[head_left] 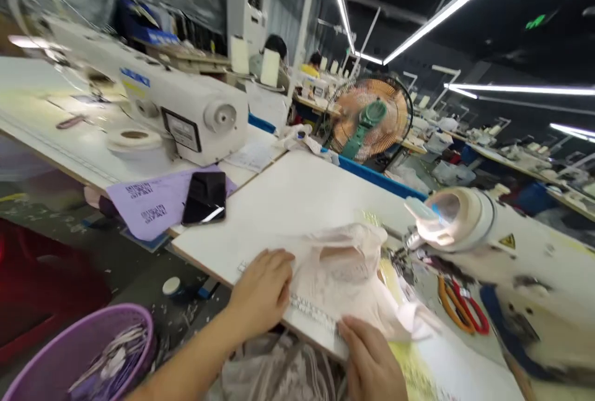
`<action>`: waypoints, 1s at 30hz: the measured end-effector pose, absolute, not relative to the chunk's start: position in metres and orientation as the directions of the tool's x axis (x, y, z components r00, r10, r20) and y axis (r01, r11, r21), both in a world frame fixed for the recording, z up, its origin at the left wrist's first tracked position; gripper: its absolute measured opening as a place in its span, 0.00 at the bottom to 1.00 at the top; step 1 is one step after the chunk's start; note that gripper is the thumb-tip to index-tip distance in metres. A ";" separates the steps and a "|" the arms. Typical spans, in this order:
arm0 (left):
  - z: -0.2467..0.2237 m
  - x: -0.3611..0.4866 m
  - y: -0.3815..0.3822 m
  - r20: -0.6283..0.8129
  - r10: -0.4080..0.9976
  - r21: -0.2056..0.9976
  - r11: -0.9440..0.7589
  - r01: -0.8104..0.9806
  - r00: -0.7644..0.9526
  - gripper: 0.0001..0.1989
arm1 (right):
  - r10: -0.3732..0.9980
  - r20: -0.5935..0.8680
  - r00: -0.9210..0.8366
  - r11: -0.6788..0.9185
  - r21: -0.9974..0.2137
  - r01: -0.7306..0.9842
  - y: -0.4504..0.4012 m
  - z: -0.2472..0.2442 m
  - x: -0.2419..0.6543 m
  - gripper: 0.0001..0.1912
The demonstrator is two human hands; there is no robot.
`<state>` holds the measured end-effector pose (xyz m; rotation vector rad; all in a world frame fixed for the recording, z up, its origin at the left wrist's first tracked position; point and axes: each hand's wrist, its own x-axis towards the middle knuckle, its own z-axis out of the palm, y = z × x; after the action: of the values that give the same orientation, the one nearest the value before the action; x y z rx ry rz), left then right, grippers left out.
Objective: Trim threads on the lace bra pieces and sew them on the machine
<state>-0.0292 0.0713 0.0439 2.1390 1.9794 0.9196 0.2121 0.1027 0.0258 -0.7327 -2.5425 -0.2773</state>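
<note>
Pale pink cloth (320,295) is lying on the white table (279,196), and its loose folds are bunching toward the sewing machine (525,240) at two o'clock from it; slack there is risking, I judge, a fold catching in the metal parts. The left hand (263,292) is resting palm down at the cloth's nine o'clock edge, fingers loosely bending; the right hand (372,361) is curling at its five o'clock edge, blur leaving me unable to tell whether either is pinching fabric. Scissors (465,311) are sitting near three o'clock, possibly snagging a sideways-swept hem. At ten o'clock, a glossy, rectangular phone (205,196) is weighing on an overhanging lavender sheet (149,202), where a tug could be tipping it off. The cloth is looking thin, soft and crumpling, its opening gaping darkly
</note>
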 end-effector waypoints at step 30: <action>0.058 -0.019 0.079 0.147 0.985 0.462 0.017 0.886 -0.095 0.09 | 0.513 0.636 -0.577 0.801 -0.113 0.588 0.091 0.026 0.209 0.17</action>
<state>-0.0195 0.0795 0.0585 1.9523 2.0730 0.6645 0.2093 0.0911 0.0259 -0.8090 -2.3073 -0.1433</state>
